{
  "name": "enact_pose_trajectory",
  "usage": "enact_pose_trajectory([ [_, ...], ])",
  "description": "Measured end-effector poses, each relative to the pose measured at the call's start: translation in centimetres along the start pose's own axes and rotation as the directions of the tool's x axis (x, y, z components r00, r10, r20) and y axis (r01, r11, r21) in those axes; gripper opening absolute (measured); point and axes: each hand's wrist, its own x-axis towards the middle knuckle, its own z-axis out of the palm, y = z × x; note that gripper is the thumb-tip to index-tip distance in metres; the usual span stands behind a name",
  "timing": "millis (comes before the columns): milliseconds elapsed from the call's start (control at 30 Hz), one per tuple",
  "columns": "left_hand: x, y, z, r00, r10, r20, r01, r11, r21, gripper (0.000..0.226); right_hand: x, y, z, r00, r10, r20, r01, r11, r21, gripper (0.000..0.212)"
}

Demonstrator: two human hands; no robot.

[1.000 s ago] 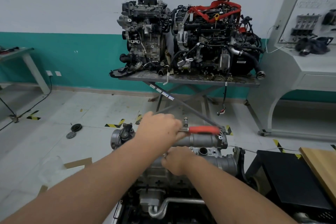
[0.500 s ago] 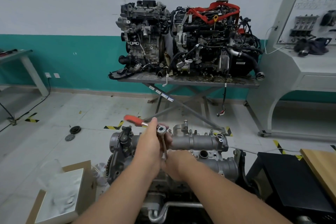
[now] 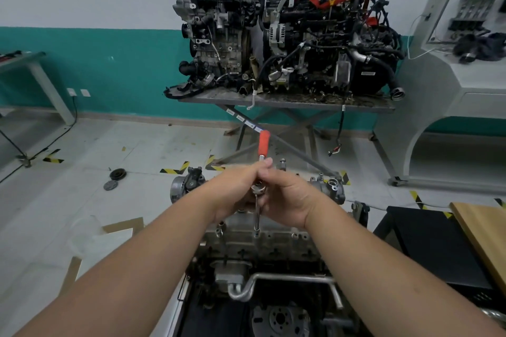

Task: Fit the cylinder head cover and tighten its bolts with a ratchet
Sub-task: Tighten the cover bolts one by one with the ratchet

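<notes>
Swung round from pointing left, the ratchet (image 3: pixel 261 164) handle now points away, both hands (image 3: pixel 238 189) (image 3: pixel 290 197) clenched around its head above the cylinder head cover (image 3: pixel 323 189) on the engine; a tilted extension could slip off the bolt.

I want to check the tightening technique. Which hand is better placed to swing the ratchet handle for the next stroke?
The left hand, probably: it grips the ratchet shaft just below the red handle. The right hand sits lower, by the ratchet head and extension bar, steadying it.
</notes>
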Motion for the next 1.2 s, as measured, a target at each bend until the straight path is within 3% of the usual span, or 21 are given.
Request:
enact_pose_trajectory([
  [33,0.1,-0.1,0.0,1.000,0.014,-0.003,-0.014,0.999,0.040,0.053,0.2,0.0,0.3,1.000,-0.014,-0.011,0.014,1.000,-0.014,0.053],
  [100,0.5,-0.9,-0.1,0.987,0.087,-0.135,-0.067,0.987,0.145,0.057,0.3,-0.3,1.0,0.997,-0.050,-0.061,0.049,0.999,-0.014,0.038],
  [200,0.8,-4.1,-0.7,0.879,0.278,-0.388,-0.109,0.909,0.403,0.050,0.7,-0.2,1.3,0.945,-0.216,-0.247,0.202,0.976,-0.082,0.020],
  [267,0.8,-6.8,-1.2,0.871,0.335,-0.360,-0.083,0.822,0.563,0.032,0.8,0.2,1.5,0.861,-0.351,-0.367,0.327,0.936,-0.128,0.016],
  [333,1.1,-9.3,-1.6,0.925,0.320,-0.204,-0.051,0.637,0.769,0.023,0.9,1.0,1.7,0.805,-0.438,-0.401,0.387,0.899,-0.204,0.020],
  [400,1.6,-10.9,-1.5,0.974,0.202,-0.099,-0.009,0.476,0.879,0.015,0.8,1.8,2.1,0.742,-0.565,-0.361,0.385,0.800,-0.461,0.018],
  [433,1.8,-11.7,-1.5,0.986,0.146,-0.084,0.013,0.428,0.904,0.014,0.9,2.3,2.1,0.686,-0.675,-0.271,0.389,0.656,-0.647,0.018],
  [500,1.9,-12.8,-1.7,0.990,0.128,-0.063,0.017,0.329,0.944,0.033,1.4,3.1,1.9,0.521,-0.852,0.039,0.376,0.189,-0.907,0.019],
  [567,1.7,-13.0,-1.6,0.985,0.169,-0.029,-0.021,0.285,0.958,0.048,1.8,3.2,2.0,0.429,-0.852,0.301,0.263,-0.201,-0.944,0.021],
  [633,1.2,-12.0,-0.8,0.972,0.221,-0.075,-0.047,0.498,0.866,0.047,1.9,2.4,2.3,0.493,-0.757,0.429,0.147,-0.414,-0.898,0.025],
  [667,1.2,-11.7,-0.6,0.970,0.226,-0.089,-0.049,0.541,0.840,0.044,2.0,1.8,2.6,0.557,-0.690,0.463,0.081,-0.509,-0.857,0.027],
  [767,1.8,-11.1,-0.8,0.990,0.100,-0.095,0.060,0.306,0.950,0.046,1.7,0.2,4.1,0.773,-0.476,0.420,-0.042,-0.699,-0.714,0.021],
  [933,2.0,-10.3,-1.4,0.999,-0.008,-0.050,0.051,0.300,0.952,0.044,1.4,-2.6,7.2,0.947,-0.251,0.201,-0.050,-0.733,-0.678,0.050],
  [1033,2.2,-10.5,-1.6,0.999,-0.046,-0.029,0.041,0.279,0.959,0.053,1.9,-4.2,8.0,0.994,-0.107,-0.006,-0.081,-0.715,-0.694,0.040],
  [1133,2.0,-10.4,-1.8,0.998,-0.056,-0.011,0.029,0.327,0.945,0.060,2.0,-4.8,7.9,0.989,-0.091,-0.119,-0.148,-0.453,-0.879,0.047],
  [1200,1.9,-10.2,-1.8,0.998,-0.070,-0.006,0.028,0.321,0.947,0.058,1.6,-4.8,7.4,0.977,-0.059,-0.205,-0.210,-0.090,-0.974,0.042],
])
